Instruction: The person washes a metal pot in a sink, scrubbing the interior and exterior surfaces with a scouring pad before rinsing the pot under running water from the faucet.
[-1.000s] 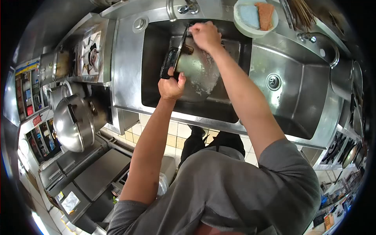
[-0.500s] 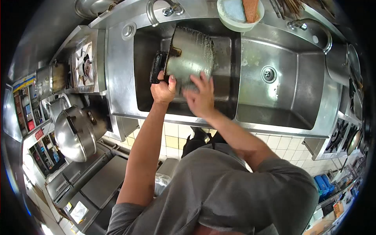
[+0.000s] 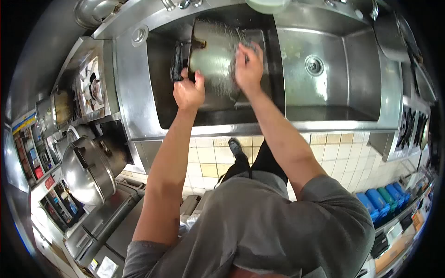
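Observation:
A metal pot [image 3: 213, 60] with suds on its side lies tilted in the left sink basin [image 3: 162, 99]. Its black handle [image 3: 176, 62] points left, and a brown scorched patch shows near the rim. My left hand [image 3: 189, 91] is closed round the lower end of that handle, thumb toward the pot. On the right part of the pot's side, my right hand [image 3: 249, 67] is curled over something greyish, too blurred to make out.
To the right is a second basin [image 3: 361, 74] with a drain [image 3: 314, 66]. A pale bowl [image 3: 268, 5] stands on the sink's back edge, near a faucet [image 3: 184, 3]. At left are a gas burner [image 3: 94, 88] and a large domed metal vessel [image 3: 85, 171].
The pot has turned so its sudsy side faces up. My right hand went from the pot's far end down to its near side, then up to its right part. The view has shifted.

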Tool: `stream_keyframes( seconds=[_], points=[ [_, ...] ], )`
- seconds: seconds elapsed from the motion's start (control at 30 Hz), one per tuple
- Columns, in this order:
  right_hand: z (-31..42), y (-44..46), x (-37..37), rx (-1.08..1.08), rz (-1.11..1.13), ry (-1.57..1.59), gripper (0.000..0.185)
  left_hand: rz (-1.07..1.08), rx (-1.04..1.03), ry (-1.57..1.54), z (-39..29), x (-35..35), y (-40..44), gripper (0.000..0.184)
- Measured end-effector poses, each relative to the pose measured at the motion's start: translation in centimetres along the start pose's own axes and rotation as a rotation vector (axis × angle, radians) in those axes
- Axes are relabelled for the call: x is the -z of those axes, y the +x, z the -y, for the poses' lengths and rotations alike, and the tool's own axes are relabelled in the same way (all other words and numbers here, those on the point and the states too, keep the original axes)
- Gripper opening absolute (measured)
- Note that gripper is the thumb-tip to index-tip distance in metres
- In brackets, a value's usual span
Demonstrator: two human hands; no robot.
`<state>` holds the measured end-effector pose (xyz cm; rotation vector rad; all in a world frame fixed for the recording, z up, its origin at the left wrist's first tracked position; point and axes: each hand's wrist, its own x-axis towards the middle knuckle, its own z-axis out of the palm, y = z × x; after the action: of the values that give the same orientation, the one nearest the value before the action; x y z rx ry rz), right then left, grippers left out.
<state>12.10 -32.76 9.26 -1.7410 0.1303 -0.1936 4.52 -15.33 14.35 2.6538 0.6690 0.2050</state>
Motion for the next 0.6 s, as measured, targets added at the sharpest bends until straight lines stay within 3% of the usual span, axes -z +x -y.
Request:
stream_keyframes(
  seconds=[0.03, 0.1, 0.17, 0.27, 0.33, 0.37, 0.43, 0.47, 0.5, 0.57, 0.6],
  points=[
    [-0.6, -4.2, 0.6, 0.114, -0.07, -0.069, 0.023, 0.037, -0.026, -0.057, -0.4, 0.6, 0.1, 0.058],
    [-0.8, -11.4, 1.5, 0.115, 0.068, -0.176, 0.025, 0.04, -0.023, -0.08, -0.8, 1.0, -0.1, 0.058],
    [1.5, -12.0, 0.8, 0.136, 0.14, -0.256, 0.024, 0.033, -0.073, -0.142, -1.5, 1.4, 0.3, 0.063],
    [2.9, -3.0, -1.2, 0.163, -0.159, -0.235, 0.021, 0.032, -0.071, -0.14, -1.6, 1.6, 0.1, 0.066],
    [1.5, 6.2, -1.5, -0.167, 0.121, -0.229, 0.022, 0.052, -0.064, -0.124, -1.3, 1.6, 0.0, 0.062],
    [0.9, 5.0, -1.5, -0.184, 0.112, -0.224, 0.022, 0.067, -0.073, -0.112, -0.9, 1.8, -0.8, 0.062],
    [-0.1, 4.1, -2.1, 0.112, -0.086, -0.285, 0.023, 0.024, 0.004, -0.031, -1.5, 1.3, -0.3, 0.056],
    [-0.2, -1.1, -1.9, 0.193, -0.148, -0.209, 0.02, -0.013, -0.129, -0.181, -1.3, 1.3, -0.1, 0.056],
    [-0.3, -8.3, -1.1, 0.263, -0.195, -0.139, 0.017, -0.007, -0.124, -0.182, -0.9, 1.3, -0.4, 0.056],
    [-0.1, -12.2, -0.5, 0.134, -0.14, -0.156, 0.018, 0.099, -0.001, -0.068, -0.9, 1.1, 0.2, 0.066],
    [-0.3, -10.5, -0.6, 0.132, -0.144, -0.158, 0.018, 0.063, -0.043, -0.082, -0.4, 0.5, 0.4, 0.067]
  ],
)
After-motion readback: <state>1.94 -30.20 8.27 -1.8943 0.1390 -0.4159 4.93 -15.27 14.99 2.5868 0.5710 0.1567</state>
